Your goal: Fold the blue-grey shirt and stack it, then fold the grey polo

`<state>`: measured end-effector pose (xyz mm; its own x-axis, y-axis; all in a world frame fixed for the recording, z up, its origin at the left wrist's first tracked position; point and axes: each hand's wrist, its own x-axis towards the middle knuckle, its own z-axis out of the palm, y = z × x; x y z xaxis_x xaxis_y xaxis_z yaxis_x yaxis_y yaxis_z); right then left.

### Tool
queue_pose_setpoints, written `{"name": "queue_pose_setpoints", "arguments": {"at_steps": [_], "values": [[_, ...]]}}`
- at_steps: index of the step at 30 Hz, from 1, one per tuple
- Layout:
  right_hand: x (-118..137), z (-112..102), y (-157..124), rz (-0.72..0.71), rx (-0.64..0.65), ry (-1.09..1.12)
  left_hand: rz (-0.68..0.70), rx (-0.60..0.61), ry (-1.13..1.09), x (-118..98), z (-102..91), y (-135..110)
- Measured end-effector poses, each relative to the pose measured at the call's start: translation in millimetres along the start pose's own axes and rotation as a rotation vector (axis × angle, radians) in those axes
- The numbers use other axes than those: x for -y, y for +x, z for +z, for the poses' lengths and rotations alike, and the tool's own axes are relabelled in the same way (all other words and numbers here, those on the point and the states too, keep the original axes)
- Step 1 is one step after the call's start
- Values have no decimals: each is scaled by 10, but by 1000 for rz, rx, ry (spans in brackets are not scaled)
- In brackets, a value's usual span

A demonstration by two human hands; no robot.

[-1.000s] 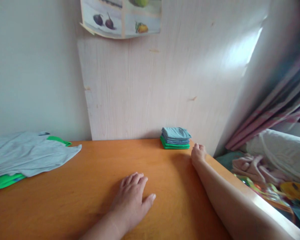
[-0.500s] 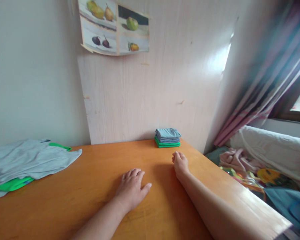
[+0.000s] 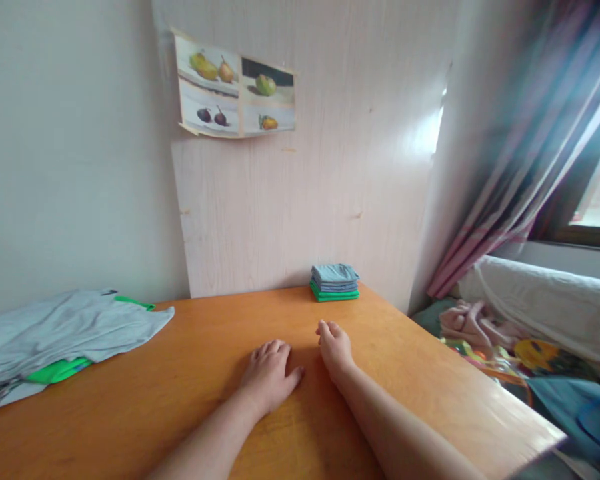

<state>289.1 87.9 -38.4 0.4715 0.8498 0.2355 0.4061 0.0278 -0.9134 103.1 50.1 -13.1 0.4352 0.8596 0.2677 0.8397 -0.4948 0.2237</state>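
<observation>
Your left hand (image 3: 269,375) lies spread, right hand (image 3: 336,349) curled, grip unclear, with one folded-clothes stack (image 3: 335,283) ahead, one garment pile (image 3: 75,333) left across the tabletop (image 3: 230,319).

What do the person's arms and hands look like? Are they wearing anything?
Each grip is an ordinary human hand: an ungloved left hand and an ungloved right hand. The smooth, sleeveless left forearm and right forearm narrow toward the wrists. No watch or bracelet shows. Some right fingers are hidden, so I can't rule out a ring there.
</observation>
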Motion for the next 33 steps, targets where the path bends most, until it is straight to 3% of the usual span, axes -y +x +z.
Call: {"name": "queue_pose_setpoints", "arguments": {"at_steps": [10,24,29,33], "values": [[211,-75,-53,7,92,-317,6,1,-3,24,-12,9],[257,-68,-46,15,159,-394,-2,31,-52,30,-64,17],[245,-84,-47,-5,166,-399,-29,-12,-182,120,26,64],[186,-128,-49,-30,159,-365,-116,-93,-413,190,111,84]]}}
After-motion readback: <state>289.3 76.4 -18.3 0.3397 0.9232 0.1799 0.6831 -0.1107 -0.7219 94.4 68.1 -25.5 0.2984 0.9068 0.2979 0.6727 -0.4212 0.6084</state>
